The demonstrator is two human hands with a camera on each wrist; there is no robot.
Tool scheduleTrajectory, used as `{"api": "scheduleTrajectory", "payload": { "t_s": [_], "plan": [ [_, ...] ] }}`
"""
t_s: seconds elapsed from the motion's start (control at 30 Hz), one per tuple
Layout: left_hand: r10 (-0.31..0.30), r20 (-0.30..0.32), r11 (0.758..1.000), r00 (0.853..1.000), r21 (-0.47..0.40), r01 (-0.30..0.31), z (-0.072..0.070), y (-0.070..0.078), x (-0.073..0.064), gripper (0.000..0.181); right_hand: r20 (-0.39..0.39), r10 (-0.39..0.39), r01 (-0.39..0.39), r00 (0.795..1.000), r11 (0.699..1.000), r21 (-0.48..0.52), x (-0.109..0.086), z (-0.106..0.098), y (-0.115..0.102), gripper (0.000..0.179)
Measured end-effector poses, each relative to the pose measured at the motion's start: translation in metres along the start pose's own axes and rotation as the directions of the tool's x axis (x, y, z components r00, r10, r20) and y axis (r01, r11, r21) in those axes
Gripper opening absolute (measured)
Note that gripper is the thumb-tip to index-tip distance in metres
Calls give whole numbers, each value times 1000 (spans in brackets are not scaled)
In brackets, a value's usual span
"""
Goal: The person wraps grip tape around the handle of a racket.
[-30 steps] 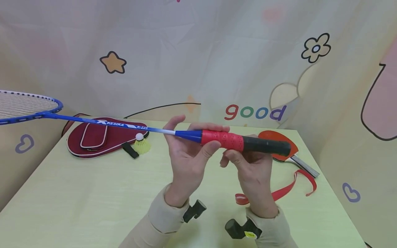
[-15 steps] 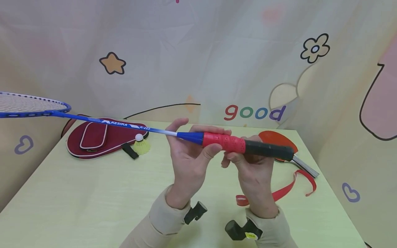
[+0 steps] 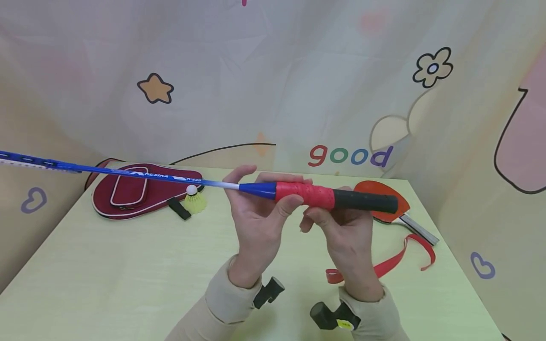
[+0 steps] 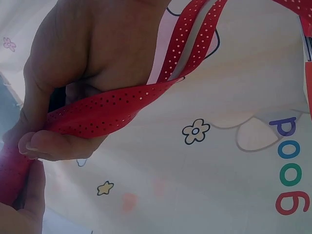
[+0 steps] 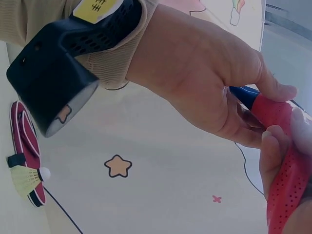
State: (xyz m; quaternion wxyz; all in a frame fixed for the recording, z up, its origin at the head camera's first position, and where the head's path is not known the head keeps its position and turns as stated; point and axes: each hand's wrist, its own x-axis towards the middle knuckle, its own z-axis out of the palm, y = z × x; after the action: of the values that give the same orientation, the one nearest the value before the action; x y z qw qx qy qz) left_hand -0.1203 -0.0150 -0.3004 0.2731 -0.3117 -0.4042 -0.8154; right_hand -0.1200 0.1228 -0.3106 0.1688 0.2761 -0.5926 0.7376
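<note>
A badminton racket (image 3: 170,178) lies level across the head view, its frame edge-on and cut off at the left. My left hand (image 3: 256,229) holds the upper handle, thumb on the wrapped red perforated grip tape (image 3: 317,195). My right hand (image 3: 350,244) stands below the bare black handle end (image 3: 367,201). In the left wrist view the right hand's fingers pinch the loose tape (image 4: 107,113) near the handle. Beyond them the tape runs on; in the head view a red length curls behind the right wrist. Most right-hand fingers are hidden behind the handle.
A maroon racket bag (image 3: 166,189) lies at the table's (image 3: 128,265) back left, with a yellow shuttlecock (image 3: 195,200) and a black strap (image 3: 179,208) beside it. A red table tennis bat (image 3: 384,194) lies at the back right. A printed cloth backdrop (image 3: 273,85) stands behind.
The racket has turned about its shaft: its strung face, visible earlier, is now edge-on. The handle shifts slightly right, then back left. Both hands keep nearly the same place.
</note>
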Motion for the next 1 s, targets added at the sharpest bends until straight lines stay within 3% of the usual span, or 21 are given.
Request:
{"api": "scheduleTrajectory", "payload": {
  "t_s": [0.2,0.4,0.5,0.77,0.9,1.0],
  "plan": [
    [2,-11,1000,1000,6,-2,0,0,0,62,-4,27,-27,1000,1000,-7,-1,0,-1,27],
    [-9,-42,999,999,48,11,-1,0,-2,59,15,40,-41,999,997,68,-1,1,1,41],
    [-10,-47,999,999,50,12,-1,-1,-2,58,4,53,-53,999,996,72,-2,1,1,40],
    [-11,31,1000,999,-22,12,1,1,0,55,-37,71,-68,997,996,63,-3,1,-1,26],
    [0,75,995,997,-102,8,2,1,1,59,-31,83,-81,996,994,75,-3,0,0,25],
    [15,73,996,997,-91,-8,2,2,2,61,-6,96,-95,995,990,104,-2,0,1,28]
  ]
}}
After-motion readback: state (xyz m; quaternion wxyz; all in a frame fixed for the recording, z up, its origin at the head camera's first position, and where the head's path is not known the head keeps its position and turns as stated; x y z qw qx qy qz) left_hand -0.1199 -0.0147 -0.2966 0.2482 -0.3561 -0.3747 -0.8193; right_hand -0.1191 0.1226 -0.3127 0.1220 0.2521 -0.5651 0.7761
